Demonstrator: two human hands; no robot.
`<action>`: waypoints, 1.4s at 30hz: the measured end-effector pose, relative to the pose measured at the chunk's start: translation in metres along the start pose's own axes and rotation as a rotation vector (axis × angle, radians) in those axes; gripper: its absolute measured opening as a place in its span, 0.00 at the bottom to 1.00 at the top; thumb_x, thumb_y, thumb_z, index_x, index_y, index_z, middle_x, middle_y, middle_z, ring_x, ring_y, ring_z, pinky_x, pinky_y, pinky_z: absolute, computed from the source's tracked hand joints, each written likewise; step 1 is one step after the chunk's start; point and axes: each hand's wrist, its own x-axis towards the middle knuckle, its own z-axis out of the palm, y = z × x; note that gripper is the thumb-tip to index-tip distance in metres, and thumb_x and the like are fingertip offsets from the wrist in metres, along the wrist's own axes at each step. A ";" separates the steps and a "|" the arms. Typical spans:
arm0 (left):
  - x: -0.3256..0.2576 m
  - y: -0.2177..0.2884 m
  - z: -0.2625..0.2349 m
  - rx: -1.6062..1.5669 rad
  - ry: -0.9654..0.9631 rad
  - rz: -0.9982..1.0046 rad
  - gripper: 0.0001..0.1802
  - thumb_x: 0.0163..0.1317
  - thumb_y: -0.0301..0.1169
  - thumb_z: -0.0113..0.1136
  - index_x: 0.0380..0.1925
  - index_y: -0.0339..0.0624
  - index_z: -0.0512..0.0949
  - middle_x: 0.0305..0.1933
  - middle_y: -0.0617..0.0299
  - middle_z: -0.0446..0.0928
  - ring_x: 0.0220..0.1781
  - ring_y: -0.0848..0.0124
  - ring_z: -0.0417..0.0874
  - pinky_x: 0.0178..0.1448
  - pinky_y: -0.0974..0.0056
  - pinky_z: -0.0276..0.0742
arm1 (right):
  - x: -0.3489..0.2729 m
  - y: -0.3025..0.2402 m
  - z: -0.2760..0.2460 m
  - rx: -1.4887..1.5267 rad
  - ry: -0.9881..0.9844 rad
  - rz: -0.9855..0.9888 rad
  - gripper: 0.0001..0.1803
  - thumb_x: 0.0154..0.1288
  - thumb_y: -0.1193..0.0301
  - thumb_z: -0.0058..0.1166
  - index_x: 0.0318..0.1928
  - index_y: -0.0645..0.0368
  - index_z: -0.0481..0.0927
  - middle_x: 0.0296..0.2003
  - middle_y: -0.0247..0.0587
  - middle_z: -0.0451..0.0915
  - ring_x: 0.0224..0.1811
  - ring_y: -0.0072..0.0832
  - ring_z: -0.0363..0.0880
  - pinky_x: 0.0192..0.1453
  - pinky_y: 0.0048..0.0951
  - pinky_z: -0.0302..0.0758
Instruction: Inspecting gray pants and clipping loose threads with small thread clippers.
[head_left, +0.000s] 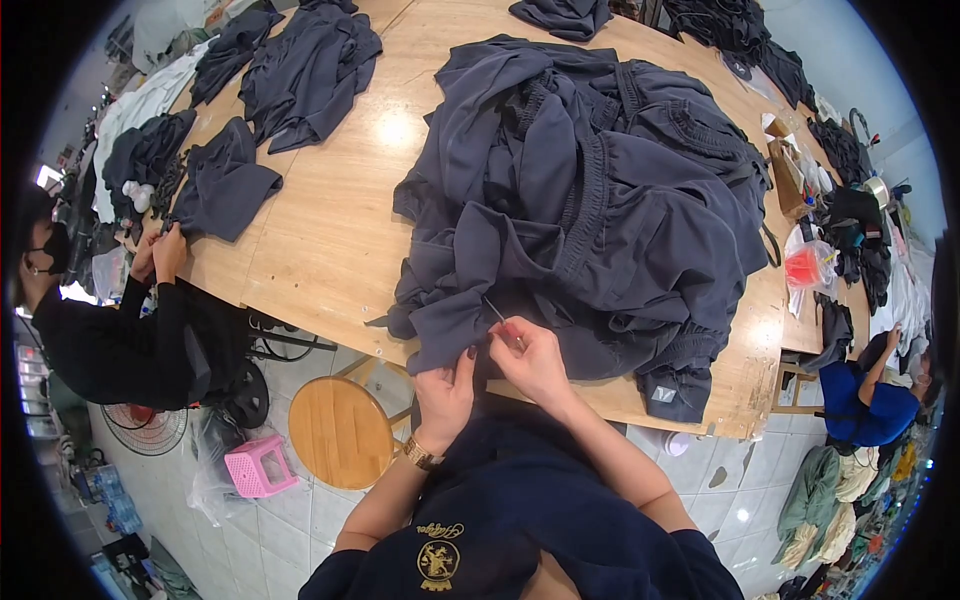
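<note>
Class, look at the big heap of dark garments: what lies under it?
Under the heap of dark garments lies the wooden table, bare around it. Anything beneath the heap is hidden.

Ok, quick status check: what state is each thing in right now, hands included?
Left hand: pinching the dark garment's edge.
Right hand: gripping a small red-handled tool, tip at the fabric.
Garment pile: heaped, unfolded, on the wooden table.
Round stool: unoccupied.

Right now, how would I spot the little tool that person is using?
On the wooden table, find the big heap of dark garments. At its near edge the right hand pinches small thread snips: a thin metal tip and red handle, the only bright thing against grey cloth.
</note>
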 end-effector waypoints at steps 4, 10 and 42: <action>0.007 -0.006 -0.001 -0.333 0.043 -0.126 0.13 0.66 0.23 0.51 0.48 0.27 0.73 0.49 0.56 0.77 0.48 0.71 0.78 0.54 0.68 0.74 | 0.002 0.009 -0.006 0.232 -0.052 0.173 0.06 0.59 0.74 0.53 0.32 0.66 0.78 0.19 0.23 0.72 0.20 0.09 0.62 0.24 0.17 0.59; 0.010 -0.005 -0.003 -0.623 0.028 -0.283 0.14 0.67 0.26 0.51 0.50 0.28 0.72 0.50 0.56 0.76 0.50 0.72 0.77 0.54 0.68 0.74 | 0.001 0.016 -0.002 0.300 0.007 0.135 0.06 0.59 0.74 0.55 0.32 0.64 0.79 0.19 0.20 0.69 0.20 0.07 0.59 0.23 0.16 0.55; 0.014 -0.003 -0.016 -0.990 0.006 -0.564 0.11 0.70 0.30 0.46 0.45 0.35 0.73 0.50 0.54 0.76 0.53 0.65 0.77 0.59 0.58 0.74 | -0.008 0.013 -0.011 -0.468 -0.036 -0.327 0.12 0.57 0.66 0.59 0.34 0.61 0.74 0.26 0.45 0.78 0.26 0.42 0.78 0.28 0.33 0.72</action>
